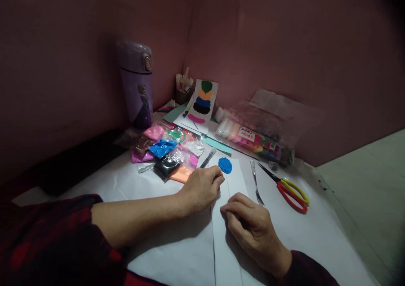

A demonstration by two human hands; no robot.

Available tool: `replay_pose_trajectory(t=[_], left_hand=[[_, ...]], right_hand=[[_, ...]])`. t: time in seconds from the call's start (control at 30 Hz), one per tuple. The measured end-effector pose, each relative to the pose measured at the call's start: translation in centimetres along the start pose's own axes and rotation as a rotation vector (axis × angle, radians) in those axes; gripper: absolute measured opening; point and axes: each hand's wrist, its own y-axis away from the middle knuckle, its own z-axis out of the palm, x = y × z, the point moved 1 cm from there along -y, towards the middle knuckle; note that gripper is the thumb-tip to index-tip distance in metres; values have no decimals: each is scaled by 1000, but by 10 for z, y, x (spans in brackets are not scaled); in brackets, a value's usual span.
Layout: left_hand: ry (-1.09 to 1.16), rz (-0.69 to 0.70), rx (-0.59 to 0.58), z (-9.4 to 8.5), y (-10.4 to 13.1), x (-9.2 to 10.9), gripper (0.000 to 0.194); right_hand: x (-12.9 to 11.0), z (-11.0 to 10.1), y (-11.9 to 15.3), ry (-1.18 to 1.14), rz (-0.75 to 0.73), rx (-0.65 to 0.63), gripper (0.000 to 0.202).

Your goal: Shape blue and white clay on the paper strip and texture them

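A white paper strip [226,248] lies lengthwise in front of me, with a flattened blue clay patch [225,165] near its far end. My left hand [202,189] rests on the strip's left edge, its fingers curled closed just below the blue patch. Closer to me, my right hand [253,229] is over the strip's right side, thumb and forefinger pressed together. Whatever either hand may hold is too small or hidden to name. A fork [256,182] lies right of the strip, and scissors [287,190] with red and yellow handles lie farther right.
Several clay packets [163,148] are heaped at the left, beside a marker [208,157]. Behind stand a purple bottle [137,85], a cup of tools [182,93] and a card [196,117] with coloured clay patches. A clear clay bag [249,136] lies along the wall.
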Motion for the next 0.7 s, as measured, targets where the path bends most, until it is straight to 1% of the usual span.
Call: replay_pose_trajectory(t=[0.17, 0.27, 0.37, 0.53, 0.7], left_hand=[[-2, 6, 4, 0, 0, 0, 17], [0, 0, -2, 0, 1, 1, 18], [9, 1, -3, 0, 1, 1, 18], [-2, 8, -2, 0, 2, 2, 18], [-19, -4, -10, -1, 1, 2, 17]], right_hand=[[0, 1, 0, 53, 32, 73, 19], [-1, 1, 1, 87, -2, 42, 19], [-2, 1, 2, 72, -33, 10, 19], [1, 1, 2, 76, 16, 81, 19], [0, 1, 2, 91, -20, 36, 18]])
